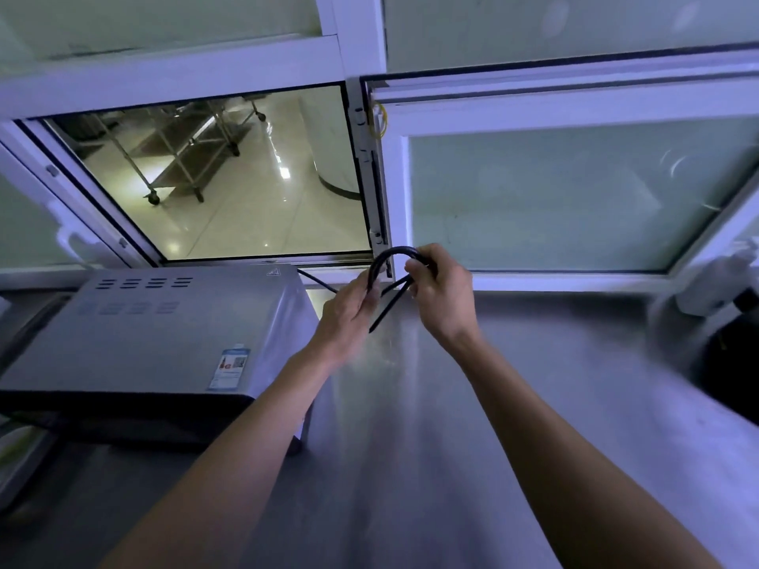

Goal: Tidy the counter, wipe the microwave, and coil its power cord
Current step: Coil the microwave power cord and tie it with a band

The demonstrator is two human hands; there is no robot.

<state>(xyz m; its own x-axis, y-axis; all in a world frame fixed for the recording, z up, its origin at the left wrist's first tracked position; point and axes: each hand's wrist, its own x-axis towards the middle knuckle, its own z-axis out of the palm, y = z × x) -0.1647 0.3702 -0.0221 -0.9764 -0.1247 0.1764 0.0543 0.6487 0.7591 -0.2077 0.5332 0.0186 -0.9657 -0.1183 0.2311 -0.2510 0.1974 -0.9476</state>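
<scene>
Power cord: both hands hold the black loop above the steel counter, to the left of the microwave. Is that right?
Not quite. In the head view the left hand and right hand hold the looped power cord above the counter, but to the right of the microwave, not the left.

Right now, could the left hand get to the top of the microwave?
Probably yes: the microwave sits just left of the left hand with nothing between them, but that hand grips the cord and must let go first.
</scene>
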